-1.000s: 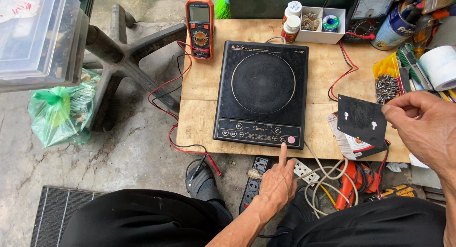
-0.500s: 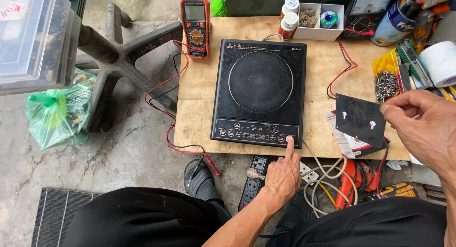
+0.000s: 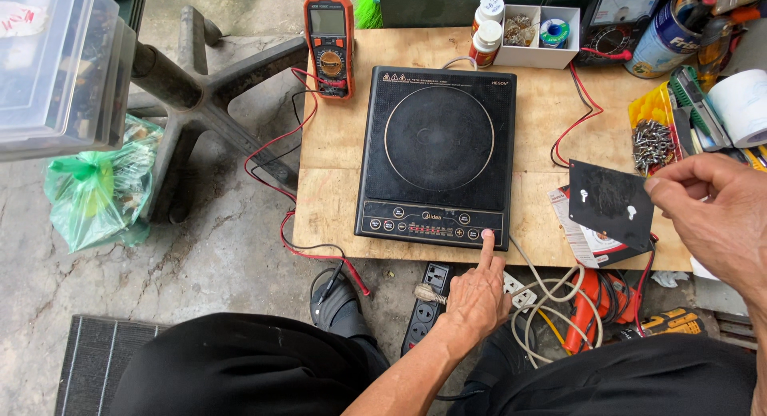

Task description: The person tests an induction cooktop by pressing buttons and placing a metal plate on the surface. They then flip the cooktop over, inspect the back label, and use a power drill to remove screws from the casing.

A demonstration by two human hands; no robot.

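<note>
A black induction cooktop lies on a small plywood table. My left hand reaches up from below, and its index fingertip presses a button at the right end of the cooktop's control strip. The other fingers are curled in. My right hand, at the right edge, pinches a thin black plate with two keyhole slots and holds it above the table's right side.
An orange multimeter with red and black leads sits at the table's back left. Behind the cooktop are a white box with solder and small bottles. Screws, tools and a paper roll crowd the right. A power strip and cables lie below.
My left index finger slid slightly right along the control strip onto the end button. The right hand kept hold of the black plate with little movement.
</note>
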